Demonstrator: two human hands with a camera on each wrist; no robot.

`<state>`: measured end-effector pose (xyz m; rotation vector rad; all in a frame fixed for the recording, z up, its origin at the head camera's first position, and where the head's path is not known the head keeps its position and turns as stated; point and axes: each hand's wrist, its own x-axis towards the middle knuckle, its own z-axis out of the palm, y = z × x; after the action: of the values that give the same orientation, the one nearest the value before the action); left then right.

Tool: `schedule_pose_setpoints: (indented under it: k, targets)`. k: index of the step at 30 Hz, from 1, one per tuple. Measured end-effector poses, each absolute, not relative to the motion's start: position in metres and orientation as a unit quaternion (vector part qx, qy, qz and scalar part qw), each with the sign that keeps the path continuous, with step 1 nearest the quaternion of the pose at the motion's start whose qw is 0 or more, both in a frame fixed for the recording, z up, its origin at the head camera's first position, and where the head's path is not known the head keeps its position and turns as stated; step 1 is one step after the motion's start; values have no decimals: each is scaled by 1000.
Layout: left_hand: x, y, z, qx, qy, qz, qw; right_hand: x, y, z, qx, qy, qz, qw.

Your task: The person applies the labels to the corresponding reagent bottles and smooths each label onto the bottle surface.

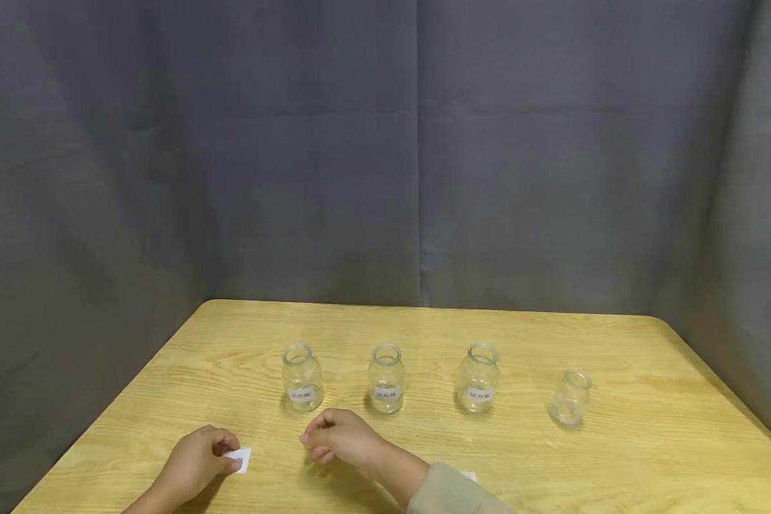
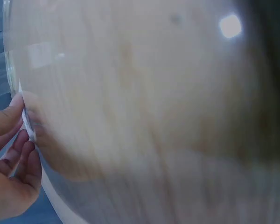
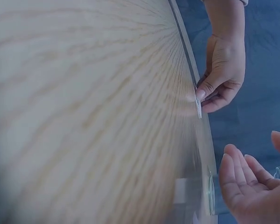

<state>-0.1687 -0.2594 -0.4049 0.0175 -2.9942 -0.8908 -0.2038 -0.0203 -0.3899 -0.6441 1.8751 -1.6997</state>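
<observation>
My left hand pinches a small white label with dark print between thumb and fingers, just above the wooden table. From the left wrist view, the label appears edge-on in the fingers. To its right, my right hand hovers in front of the jars; in the right wrist view its fingers are extended, thumb apart, and hold nothing. Three clear glass jars bear white printed labels: a left jar, a middle jar and a right jar, all upright in a row.
A smaller-looking glass jar without a visible label stands farther right. Part of a white piece shows behind the right sleeve. Grey curtains surround the wooden table at the back and sides.
</observation>
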Motion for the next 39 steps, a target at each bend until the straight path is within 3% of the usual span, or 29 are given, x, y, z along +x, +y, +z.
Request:
schedule_pose_setpoints:
  k: [11, 22, 39]
  targets:
    - [-163, -259, -404, 58, -917, -393, -45, -202, -41, -388, -236, 719, -598, 263]
    - [-165, -239, -398, -53, -852, -510, -104, -199, -35, -397, -232, 732, -587, 257]
    - [-187, -179, -365, -122, -788, -598, -86, -206, 4, -380, -235, 687, -658, 197]
